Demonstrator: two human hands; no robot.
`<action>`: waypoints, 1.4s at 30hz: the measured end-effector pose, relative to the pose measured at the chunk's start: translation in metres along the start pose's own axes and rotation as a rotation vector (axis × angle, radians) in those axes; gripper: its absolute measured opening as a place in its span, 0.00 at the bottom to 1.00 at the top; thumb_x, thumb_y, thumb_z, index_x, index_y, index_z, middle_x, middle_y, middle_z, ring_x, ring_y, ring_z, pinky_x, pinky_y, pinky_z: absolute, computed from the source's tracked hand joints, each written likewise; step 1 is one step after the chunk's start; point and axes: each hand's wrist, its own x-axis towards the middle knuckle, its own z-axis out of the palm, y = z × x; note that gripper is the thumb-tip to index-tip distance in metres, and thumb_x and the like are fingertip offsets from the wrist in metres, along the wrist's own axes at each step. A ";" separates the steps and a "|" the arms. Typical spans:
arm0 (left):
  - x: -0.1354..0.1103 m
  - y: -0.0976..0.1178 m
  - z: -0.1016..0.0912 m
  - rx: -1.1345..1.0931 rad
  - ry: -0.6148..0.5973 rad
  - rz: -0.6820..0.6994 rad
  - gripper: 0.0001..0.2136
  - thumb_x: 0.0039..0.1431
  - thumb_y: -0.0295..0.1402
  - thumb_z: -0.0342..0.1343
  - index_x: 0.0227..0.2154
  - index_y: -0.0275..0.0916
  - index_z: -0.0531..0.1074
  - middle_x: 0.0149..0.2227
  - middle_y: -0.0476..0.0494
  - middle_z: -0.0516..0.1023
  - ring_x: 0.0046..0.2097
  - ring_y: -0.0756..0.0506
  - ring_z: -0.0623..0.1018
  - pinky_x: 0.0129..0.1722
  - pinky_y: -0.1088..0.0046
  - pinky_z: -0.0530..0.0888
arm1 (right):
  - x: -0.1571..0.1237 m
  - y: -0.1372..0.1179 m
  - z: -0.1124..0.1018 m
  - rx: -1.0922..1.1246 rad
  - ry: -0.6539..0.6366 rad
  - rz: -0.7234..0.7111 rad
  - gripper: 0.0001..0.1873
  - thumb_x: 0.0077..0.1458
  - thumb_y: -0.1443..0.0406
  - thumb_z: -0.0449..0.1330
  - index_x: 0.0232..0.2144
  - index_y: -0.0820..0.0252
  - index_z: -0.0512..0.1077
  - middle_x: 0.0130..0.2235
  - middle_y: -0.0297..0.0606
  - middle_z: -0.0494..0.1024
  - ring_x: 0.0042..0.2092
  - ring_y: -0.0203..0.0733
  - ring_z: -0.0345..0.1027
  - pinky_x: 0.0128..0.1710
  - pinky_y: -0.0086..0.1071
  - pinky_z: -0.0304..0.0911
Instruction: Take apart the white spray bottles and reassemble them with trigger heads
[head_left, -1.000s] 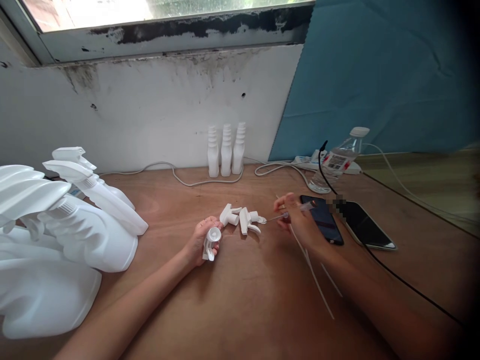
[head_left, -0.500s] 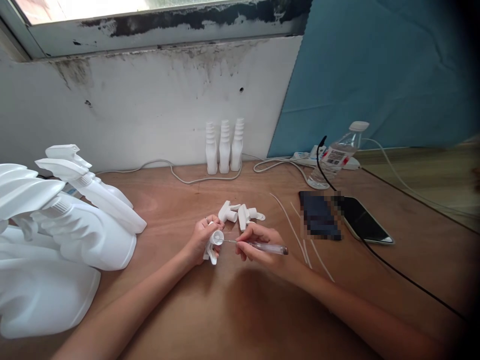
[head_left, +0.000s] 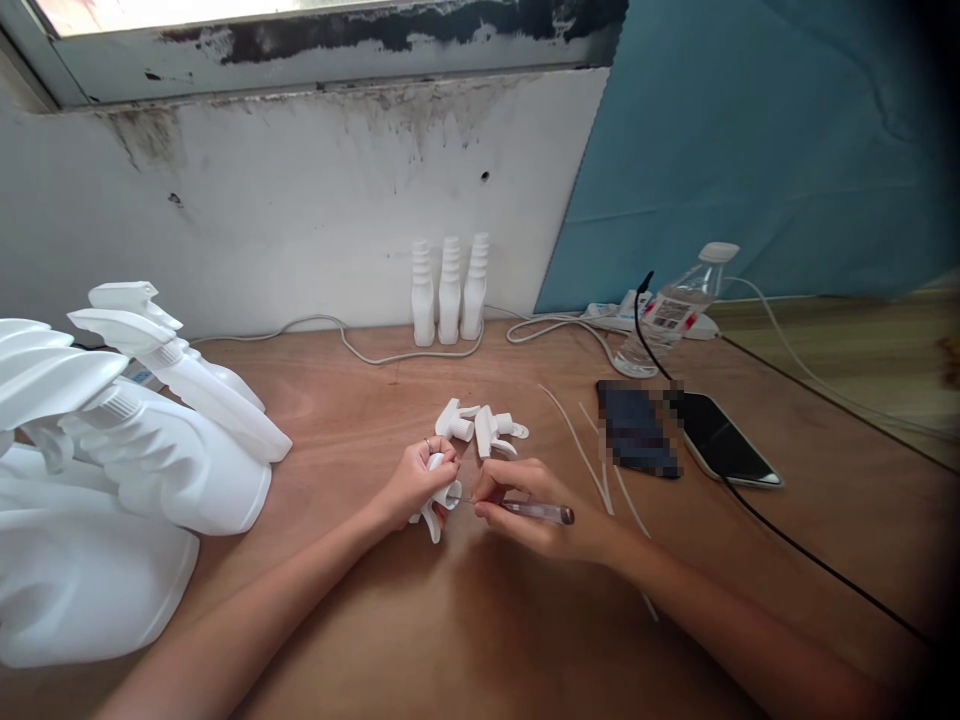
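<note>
Head view: your forearms reach forward over the wooden table (head_left: pixel 480 630) and meet near its middle. Your left hand (head_left: pixel 415 487) has its fingers curled round a white trigger head (head_left: pixel 439 500), held just above the wood. Your right hand (head_left: pixel 525 505) pinches a clear pen-like tool (head_left: pixel 538 513) between thumb and fingertips, its thin tip touching the trigger head. Just beyond your hands two loose trigger heads (head_left: pixel 459 420) lie side by side. To their right lie thin white tubes (head_left: pixel 592 465), then two phones (head_left: pixel 724 452) with a black cable (head_left: pixel 810 560) running past them. At your far left, large white spray bottles (head_left: pixel 172 450) lie in a heap. Against the wall stand three small white bottles (head_left: pixel 450 292), with a water bottle (head_left: pixel 671 312) well to their right.
</note>
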 end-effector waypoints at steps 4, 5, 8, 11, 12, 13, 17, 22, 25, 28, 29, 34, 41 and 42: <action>0.001 -0.001 -0.001 -0.016 0.026 -0.037 0.18 0.45 0.40 0.63 0.27 0.39 0.58 0.23 0.55 0.64 0.15 0.55 0.65 0.10 0.81 0.65 | -0.002 0.006 0.006 0.006 0.029 -0.015 0.06 0.58 0.68 0.56 0.28 0.60 0.65 0.26 0.31 0.69 0.26 0.30 0.59 0.27 0.25 0.55; 0.001 0.000 -0.002 -0.033 0.046 -0.046 0.18 0.44 0.41 0.63 0.27 0.39 0.58 0.23 0.55 0.65 0.14 0.55 0.65 0.09 0.80 0.65 | -0.003 0.009 0.009 0.000 0.051 -0.044 0.06 0.59 0.67 0.56 0.29 0.60 0.65 0.27 0.32 0.69 0.27 0.31 0.59 0.28 0.25 0.56; 0.002 0.001 -0.004 -0.073 0.079 -0.062 0.18 0.43 0.41 0.63 0.27 0.39 0.59 0.23 0.55 0.66 0.13 0.55 0.64 0.08 0.79 0.65 | -0.005 0.018 0.017 0.007 0.102 -0.113 0.05 0.60 0.66 0.55 0.31 0.60 0.66 0.29 0.34 0.71 0.29 0.32 0.60 0.29 0.26 0.57; 0.002 0.003 -0.005 -0.103 0.074 -0.070 0.19 0.41 0.41 0.64 0.26 0.39 0.59 0.24 0.54 0.66 0.12 0.55 0.64 0.08 0.80 0.64 | -0.007 0.022 0.020 0.062 0.099 -0.086 0.06 0.61 0.64 0.55 0.31 0.60 0.67 0.30 0.35 0.71 0.29 0.32 0.61 0.29 0.26 0.59; 0.002 0.003 -0.005 -0.111 0.068 -0.072 0.19 0.41 0.40 0.64 0.26 0.39 0.59 0.24 0.54 0.66 0.12 0.55 0.64 0.08 0.80 0.64 | -0.007 0.022 0.021 0.091 0.093 -0.062 0.07 0.61 0.63 0.55 0.31 0.60 0.67 0.30 0.35 0.72 0.29 0.32 0.62 0.29 0.26 0.59; 0.003 0.003 -0.005 -0.119 0.059 -0.070 0.18 0.42 0.40 0.64 0.25 0.38 0.59 0.24 0.54 0.67 0.12 0.55 0.64 0.08 0.80 0.64 | -0.007 0.022 0.021 0.129 0.090 -0.038 0.09 0.62 0.62 0.55 0.30 0.60 0.67 0.31 0.36 0.72 0.29 0.32 0.63 0.29 0.26 0.60; 0.004 0.000 -0.009 -0.219 0.007 -0.060 0.17 0.44 0.37 0.64 0.26 0.38 0.59 0.23 0.54 0.67 0.12 0.55 0.64 0.07 0.81 0.62 | -0.006 0.023 0.026 0.349 0.108 -0.018 0.11 0.63 0.60 0.54 0.30 0.60 0.65 0.34 0.38 0.71 0.33 0.34 0.68 0.33 0.28 0.65; 0.006 -0.002 -0.012 -0.312 0.005 -0.052 0.17 0.45 0.38 0.62 0.29 0.40 0.58 0.24 0.56 0.67 0.12 0.55 0.63 0.06 0.81 0.61 | -0.005 0.026 0.032 0.359 0.143 -0.099 0.06 0.63 0.64 0.54 0.32 0.60 0.63 0.37 0.39 0.71 0.34 0.33 0.69 0.33 0.28 0.65; 0.005 -0.002 -0.012 -0.328 0.026 -0.052 0.18 0.44 0.38 0.63 0.30 0.39 0.59 0.25 0.56 0.67 0.12 0.56 0.64 0.06 0.81 0.61 | -0.005 0.027 0.032 0.114 0.178 -0.214 0.01 0.62 0.68 0.54 0.35 0.58 0.64 0.38 0.38 0.72 0.35 0.34 0.69 0.35 0.28 0.65; 0.005 -0.003 -0.013 -0.337 0.036 -0.057 0.17 0.45 0.39 0.64 0.29 0.39 0.60 0.24 0.55 0.66 0.13 0.56 0.64 0.07 0.82 0.60 | -0.004 0.025 0.031 -0.069 0.186 -0.346 0.06 0.59 0.71 0.54 0.38 0.56 0.65 0.39 0.38 0.72 0.39 0.36 0.69 0.39 0.30 0.66; 0.005 -0.003 -0.013 -0.338 0.036 -0.060 0.17 0.45 0.39 0.63 0.29 0.39 0.60 0.24 0.55 0.66 0.13 0.56 0.64 0.07 0.82 0.60 | -0.003 0.025 0.030 -0.089 0.184 -0.361 0.07 0.59 0.72 0.54 0.38 0.56 0.65 0.40 0.38 0.72 0.40 0.36 0.69 0.41 0.30 0.66; 0.004 -0.003 -0.012 -0.311 0.027 -0.073 0.16 0.46 0.37 0.63 0.29 0.38 0.61 0.24 0.54 0.69 0.12 0.55 0.65 0.07 0.81 0.61 | 0.000 0.020 0.027 -0.019 0.218 -0.269 0.03 0.60 0.70 0.55 0.35 0.57 0.65 0.44 0.40 0.74 0.45 0.38 0.70 0.44 0.32 0.67; 0.004 -0.004 -0.012 -0.331 0.016 -0.092 0.16 0.47 0.37 0.63 0.31 0.39 0.61 0.26 0.54 0.69 0.13 0.55 0.66 0.07 0.81 0.63 | 0.001 0.029 0.031 -0.248 0.202 -0.499 0.10 0.61 0.72 0.54 0.44 0.59 0.67 0.48 0.45 0.74 0.49 0.39 0.71 0.47 0.32 0.69; 0.004 -0.004 -0.012 -0.340 0.014 -0.095 0.16 0.47 0.38 0.63 0.30 0.38 0.61 0.26 0.55 0.69 0.13 0.56 0.65 0.07 0.82 0.62 | 0.001 0.030 0.031 -0.326 0.214 -0.571 0.11 0.60 0.73 0.54 0.46 0.61 0.67 0.49 0.47 0.74 0.50 0.40 0.70 0.49 0.34 0.69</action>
